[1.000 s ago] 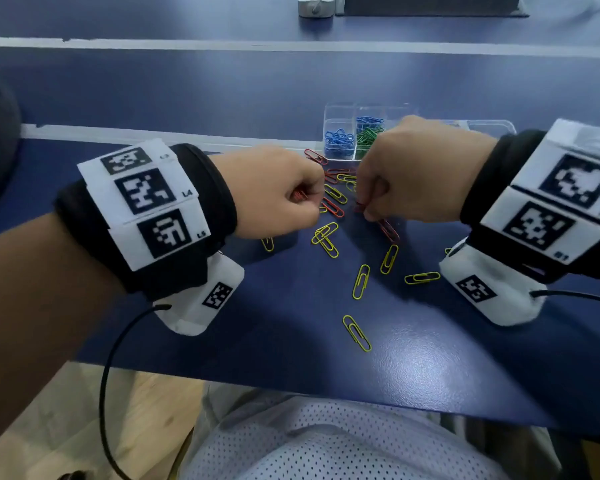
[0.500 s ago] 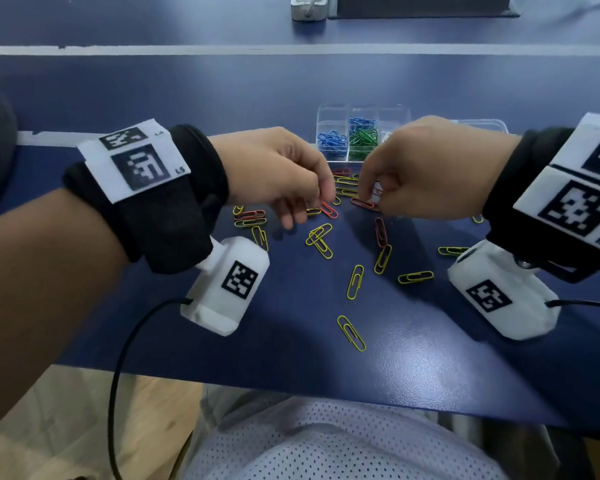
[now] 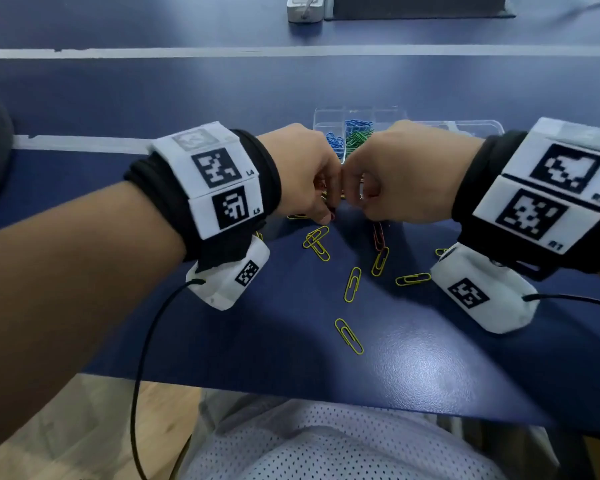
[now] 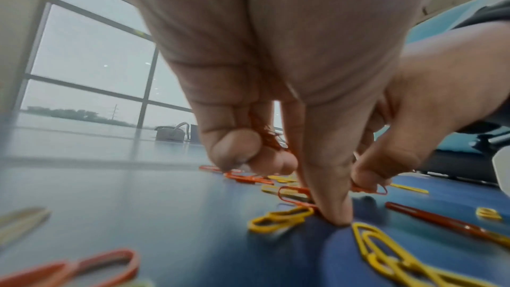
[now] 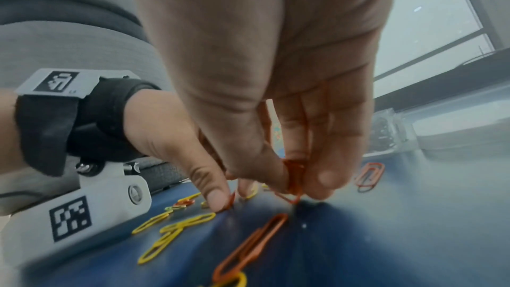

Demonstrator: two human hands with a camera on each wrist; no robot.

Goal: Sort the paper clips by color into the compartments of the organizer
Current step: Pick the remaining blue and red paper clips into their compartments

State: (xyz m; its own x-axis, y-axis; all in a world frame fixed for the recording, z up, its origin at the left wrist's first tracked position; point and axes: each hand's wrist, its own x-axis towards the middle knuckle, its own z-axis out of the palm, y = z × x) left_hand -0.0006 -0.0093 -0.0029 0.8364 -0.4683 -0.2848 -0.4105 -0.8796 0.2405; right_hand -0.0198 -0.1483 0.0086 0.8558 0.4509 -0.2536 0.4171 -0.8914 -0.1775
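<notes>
My left hand (image 3: 300,171) fingers curled, gripping red wire paper clips (image 4: 269,136); thumb pinning another to blue desk (image 3: 430,368). My right hand (image 3: 406,174) pinching red clip (image 5: 294,174). Clear plastic organizer (image 3: 329,116) just beyond.

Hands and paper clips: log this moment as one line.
left hand: gripping red clips | right hand: pinching red clip | yellow clips: loose on table | organizer: blue, green sorted

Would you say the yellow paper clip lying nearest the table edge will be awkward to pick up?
Probably a little: the yellow paper clip lies flat on the smooth table, so fingers may slide it. It looks like thin, light wire and should not roll.
</notes>
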